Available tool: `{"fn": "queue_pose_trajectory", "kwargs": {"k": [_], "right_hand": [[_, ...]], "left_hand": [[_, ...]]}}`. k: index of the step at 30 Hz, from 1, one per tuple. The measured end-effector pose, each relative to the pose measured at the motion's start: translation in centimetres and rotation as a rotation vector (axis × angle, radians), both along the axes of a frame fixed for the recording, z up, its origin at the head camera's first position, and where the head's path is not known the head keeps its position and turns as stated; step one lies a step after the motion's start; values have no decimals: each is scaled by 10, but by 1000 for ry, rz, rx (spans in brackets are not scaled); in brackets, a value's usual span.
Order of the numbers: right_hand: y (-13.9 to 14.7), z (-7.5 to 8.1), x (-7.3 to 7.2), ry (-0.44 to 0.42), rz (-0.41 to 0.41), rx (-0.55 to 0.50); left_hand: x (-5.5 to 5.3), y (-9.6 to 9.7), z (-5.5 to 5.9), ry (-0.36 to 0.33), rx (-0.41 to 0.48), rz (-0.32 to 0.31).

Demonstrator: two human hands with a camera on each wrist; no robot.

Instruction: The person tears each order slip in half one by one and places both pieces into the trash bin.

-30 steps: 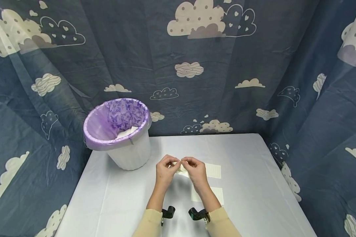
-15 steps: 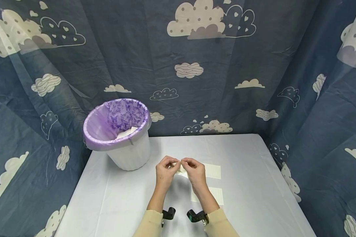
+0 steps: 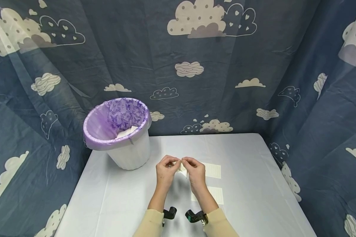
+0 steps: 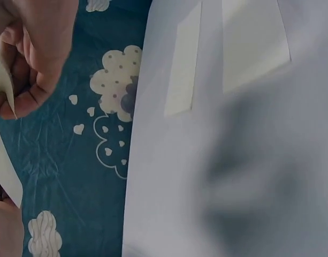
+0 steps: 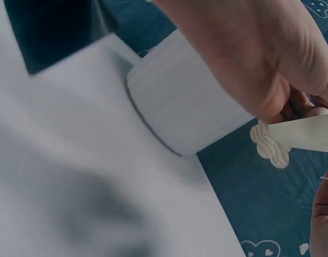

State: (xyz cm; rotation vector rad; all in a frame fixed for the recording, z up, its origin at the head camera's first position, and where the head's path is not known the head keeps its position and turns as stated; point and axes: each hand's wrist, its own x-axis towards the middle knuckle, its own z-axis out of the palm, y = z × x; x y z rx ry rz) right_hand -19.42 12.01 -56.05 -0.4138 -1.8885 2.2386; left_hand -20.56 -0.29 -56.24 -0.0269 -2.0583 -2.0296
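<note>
Both hands meet fingertip to fingertip above the table, pinching cream paper (image 3: pixel 182 170) between them. My left hand (image 3: pixel 165 170) has its thumb and index finger on the paper's left side; my right hand (image 3: pixel 194 170) does the same on the right. In the right wrist view, a flap of paper (image 5: pixel 308 134) sticks out under the left hand (image 5: pixel 249 53). A curled paper edge (image 4: pixel 2 83) shows at the right hand (image 4: pixel 43 59) in the left wrist view. Two cream lined sheets (image 3: pixel 213 171) (image 3: pixel 215 195) lie flat beside and behind the right hand.
A white bin (image 3: pixel 130 154) with a purple liner (image 3: pixel 99 126) stands at the table's back left, with paper pieces (image 3: pixel 127 132) inside. Dark blue cloud-print curtain (image 3: pixel 154 49) encloses the white table (image 3: pixel 255 184). Black cameras (image 3: pixel 169 213) sit on both wrists.
The hands stay nearly in place. The paper hanging between them has shifted, its visible lower part now narrower and more pointed. The right wrist has moved slightly left.
</note>
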Motion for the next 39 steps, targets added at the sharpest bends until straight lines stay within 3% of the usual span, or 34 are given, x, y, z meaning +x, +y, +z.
{"fn": "queue_pose_trajectory", "kwargs": {"k": [4,15,39], "right_hand": [[2,0,0,18,3,-3],[7,5,0,25,21,106],[16,-2,-4,7,-1,116]], "left_hand": [[1,0,3,-9,-14,1],[1,-4,6,4,-24,-12],[0,-12,9,-1,-68,26]]}}
